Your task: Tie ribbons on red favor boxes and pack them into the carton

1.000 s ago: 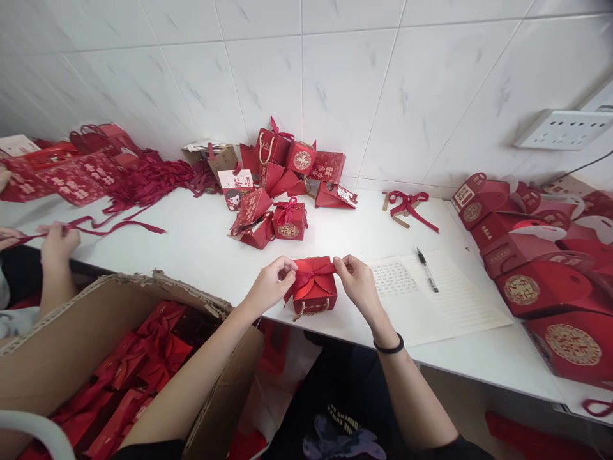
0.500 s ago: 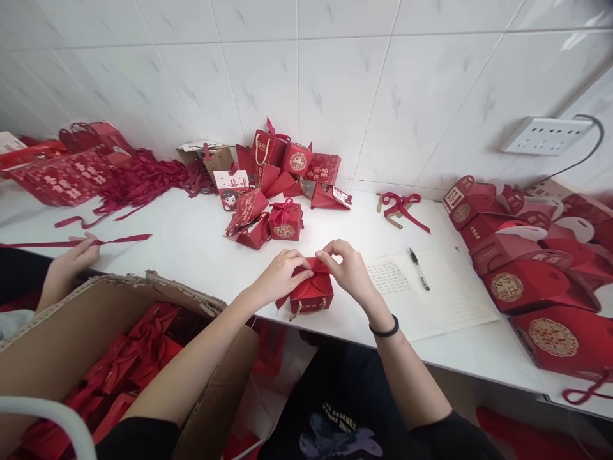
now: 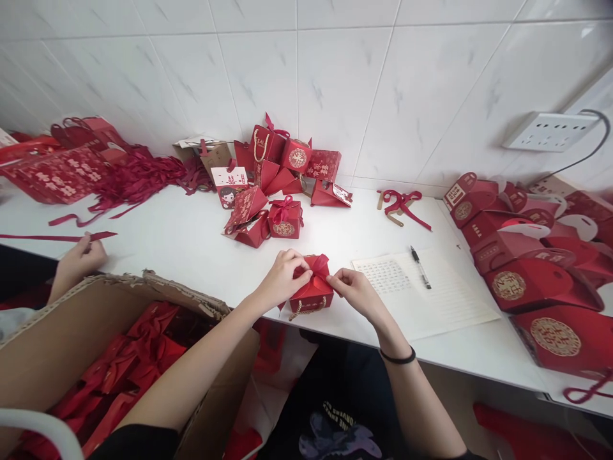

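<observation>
Gift box: 1, red, upright at the near edge of the white table, between the 2 hands.
Ribbon: 1, red, across the top of the gift box.
Left hand: thumb and fingers pinching the ribbon near the middle of the box top.
Right hand: fingertips drawn together at the ribbon's right side; cannot tell whether they grip it.
Black band: 1, on the right wrist.
Pen: 1, lying on lined paper; sheet count unclear.
Cardboard carton: 1, holding several red boxes, overlapped, not countable.
Co-worker's hand: 1 visible, holding 1 ribbon strip.
Wall socket: 1.
</observation>
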